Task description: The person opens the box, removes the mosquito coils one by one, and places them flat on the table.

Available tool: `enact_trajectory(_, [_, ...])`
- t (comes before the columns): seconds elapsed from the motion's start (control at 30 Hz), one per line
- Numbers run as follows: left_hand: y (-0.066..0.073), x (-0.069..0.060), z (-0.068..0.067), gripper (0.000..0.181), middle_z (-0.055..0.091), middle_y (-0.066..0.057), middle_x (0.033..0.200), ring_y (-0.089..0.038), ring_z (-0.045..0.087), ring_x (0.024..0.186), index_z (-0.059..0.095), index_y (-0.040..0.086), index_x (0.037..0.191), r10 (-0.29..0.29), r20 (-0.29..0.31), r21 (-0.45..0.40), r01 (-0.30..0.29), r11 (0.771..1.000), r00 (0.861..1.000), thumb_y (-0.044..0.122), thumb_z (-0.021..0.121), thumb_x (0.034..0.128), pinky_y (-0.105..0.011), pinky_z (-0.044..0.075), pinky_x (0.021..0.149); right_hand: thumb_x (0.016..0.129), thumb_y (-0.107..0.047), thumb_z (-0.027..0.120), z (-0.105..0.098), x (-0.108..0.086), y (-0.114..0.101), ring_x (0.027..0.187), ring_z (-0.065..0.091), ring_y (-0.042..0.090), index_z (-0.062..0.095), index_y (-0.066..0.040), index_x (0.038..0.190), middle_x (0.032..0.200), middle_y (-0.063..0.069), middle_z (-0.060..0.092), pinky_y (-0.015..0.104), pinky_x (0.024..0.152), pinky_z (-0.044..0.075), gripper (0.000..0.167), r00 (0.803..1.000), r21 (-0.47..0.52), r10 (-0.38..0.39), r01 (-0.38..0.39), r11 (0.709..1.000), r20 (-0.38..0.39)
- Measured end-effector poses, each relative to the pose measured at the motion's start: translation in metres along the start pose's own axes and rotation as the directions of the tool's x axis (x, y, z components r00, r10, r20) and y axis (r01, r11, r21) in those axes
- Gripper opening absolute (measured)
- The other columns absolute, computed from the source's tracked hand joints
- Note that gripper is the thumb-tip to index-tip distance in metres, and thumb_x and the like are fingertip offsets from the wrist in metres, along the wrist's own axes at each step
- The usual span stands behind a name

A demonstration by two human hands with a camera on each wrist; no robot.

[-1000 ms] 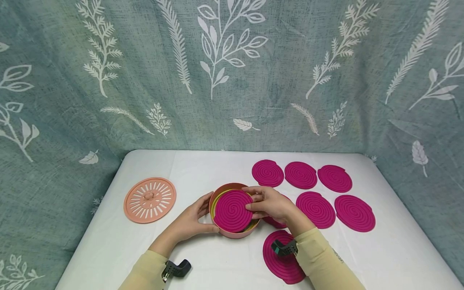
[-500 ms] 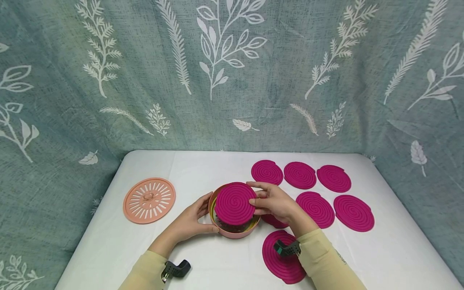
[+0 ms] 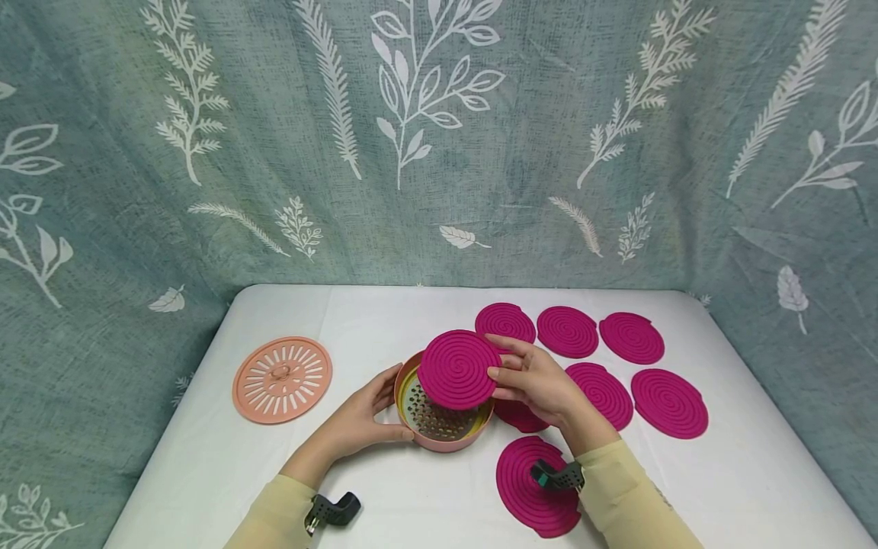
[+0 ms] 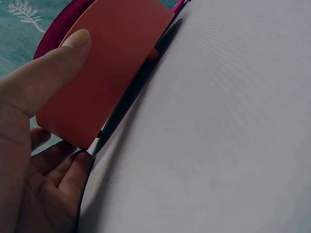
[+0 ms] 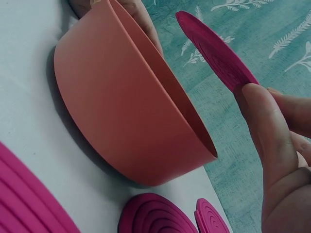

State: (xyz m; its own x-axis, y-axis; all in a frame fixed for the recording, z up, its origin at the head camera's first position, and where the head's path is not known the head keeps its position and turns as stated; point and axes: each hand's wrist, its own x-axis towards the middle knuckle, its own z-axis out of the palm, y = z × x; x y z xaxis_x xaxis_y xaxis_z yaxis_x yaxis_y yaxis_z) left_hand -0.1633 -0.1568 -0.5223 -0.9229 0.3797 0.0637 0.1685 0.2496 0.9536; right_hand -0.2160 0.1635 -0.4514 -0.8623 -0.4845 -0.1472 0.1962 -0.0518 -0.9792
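Note:
My right hand [image 3: 538, 377] pinches a flat magenta spiral mosquito coil [image 3: 459, 370] by its right edge, thumb on top. The coil is held above the round pink-orange coil holder [image 3: 442, 445], covering its far right part in the head view. Inside the holder, a yellow inner rim and a metal floor dotted with holes [image 3: 432, 419] show. My left hand [image 3: 360, 415] grips the holder's left side. In the left wrist view its thumb [image 4: 56, 70] lies along the outer wall. The right wrist view shows the coil [image 5: 218, 53] apart from the holder's rim [image 5: 160, 82].
The slotted pink lid [image 3: 283, 389] lies on the white table [image 3: 384, 313] at the left. Several more magenta coils [image 3: 597, 396] lie flat to the right, one of them [image 3: 535, 488] partly under my right forearm. A leaf-patterned curtain [image 3: 439, 152] hangs behind.
My right hand has raised the coil out of the holder and shifted it up and right, uncovering the holder's perforated floor. My left hand stays on the holder.

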Motion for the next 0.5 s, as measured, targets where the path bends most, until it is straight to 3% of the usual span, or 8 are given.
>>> enact_trajectory(0.07, [-0.002, 0.0, -0.001, 0.108, 0.039, 0.0, 0.153, -0.017, 0.04, 0.138, 0.028, 0.023, 0.156, 0.001, 0.0, 0.001, -0.001, 1.0, 1.0, 0.022, 0.093, 0.0691, -0.03, 0.034, 0.115, 0.094, -0.002, 0.066, -0.002, -0.003, 0.0, 0.091, 0.069, 0.022, 0.035, -0.009, 0.153, 0.099, 0.013, 0.06, 0.049, 0.082, 0.058, 0.067, 1.0, -0.005, -0.005, 0.005, 1.0, -0.012])
enact_trajectory(0.17, [-0.003, 0.0, -0.001, 0.108, 0.039, 0.002, 0.153, -0.016, 0.041, 0.137, 0.029, 0.026, 0.155, 0.007, 0.003, -0.004, -0.007, 1.0, 1.0, 0.027, 0.093, 0.0686, -0.029, 0.034, 0.114, 0.094, -0.004, 0.067, -0.006, -0.009, -0.001, 0.088, 0.068, 0.018, 0.036, -0.01, 0.153, 0.096, 0.01, 0.058, 0.046, 0.081, 0.06, 0.067, 1.0, -0.013, -0.013, 0.013, 1.0, -0.027])
enact_trajectory(0.4, [-0.004, -0.001, -0.001, 0.108, 0.038, 0.002, 0.153, -0.016, 0.041, 0.137, 0.028, 0.026, 0.156, -0.011, 0.005, 0.006, 0.011, 1.0, 1.0, 0.027, 0.093, 0.0688, -0.03, 0.034, 0.114, 0.094, -0.004, 0.066, -0.018, -0.025, 0.001, 0.093, 0.069, 0.021, 0.034, -0.011, 0.154, 0.115, 0.018, 0.063, 0.042, 0.079, 0.061, 0.068, 0.999, -0.014, -0.024, 0.023, 1.0, -0.042])
enact_trajectory(0.5, [-0.002, 0.0, -0.001, 0.109, 0.038, -0.001, 0.154, -0.019, 0.041, 0.137, 0.026, 0.023, 0.156, -0.023, 0.006, 0.007, 0.023, 1.0, 1.0, 0.022, 0.092, 0.0699, -0.032, 0.034, 0.115, 0.094, -0.004, 0.067, -0.025, -0.033, 0.003, 0.091, 0.069, 0.02, 0.033, -0.01, 0.154, 0.115, 0.018, 0.063, 0.041, 0.079, 0.061, 0.07, 0.998, -0.02, -0.025, 0.024, 1.0, -0.058])
